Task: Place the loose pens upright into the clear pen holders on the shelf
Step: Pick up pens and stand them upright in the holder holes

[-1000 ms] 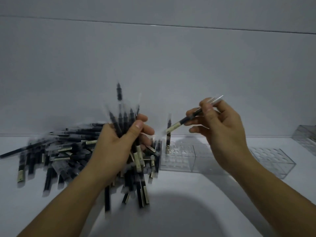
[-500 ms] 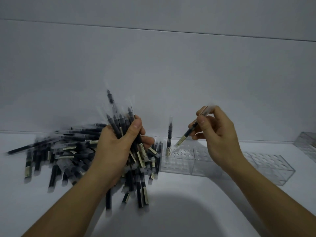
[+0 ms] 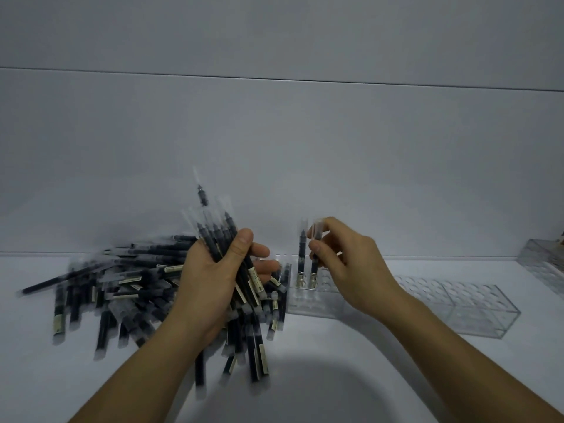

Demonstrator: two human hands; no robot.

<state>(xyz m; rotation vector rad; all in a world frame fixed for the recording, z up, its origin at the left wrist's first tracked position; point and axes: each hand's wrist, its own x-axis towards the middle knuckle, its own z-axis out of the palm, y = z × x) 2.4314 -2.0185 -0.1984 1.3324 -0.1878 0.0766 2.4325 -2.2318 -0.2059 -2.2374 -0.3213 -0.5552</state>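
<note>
Right hand [image 3: 351,270] pinches a single pen [image 3: 315,254] between thumb and forefinger, high on the barrel near the clear cap, with the other fingers loosely curled behind. The pen's long axis is close to vertical, its lower end down at the top plate of the near holder [image 3: 314,303], back row, next hole in from the left corner. Fully seated or only resting at the hole's mouth: cannot tell, since the clear plastic and its reflections confuse the base. Just beside it on the left, a standing pen [image 3: 302,254] is upright in the corner hole, parallel to the held one and not touching it. Left hand [image 3: 210,285] is wrapped tight round a bundle of pens [image 3: 213,236], fanned upward and leaning slightly left, above the pile of loose pens [image 3: 122,288] lying flat on the shelf [image 3: 335,377]. Key relation: the bundle lies left of the right hand, past the standing pen, while the free holes lie right of and in front of the held pen. Judgement: once this pen is let go, the right hand, the nearer to the holder, should draw the next from the bundle, turn it vertical and lower it into the adjoining hole. Risk: the leftward reach could knock the standing pen. The second holder [image 3: 476,312], farther right, shows no pens.
</note>
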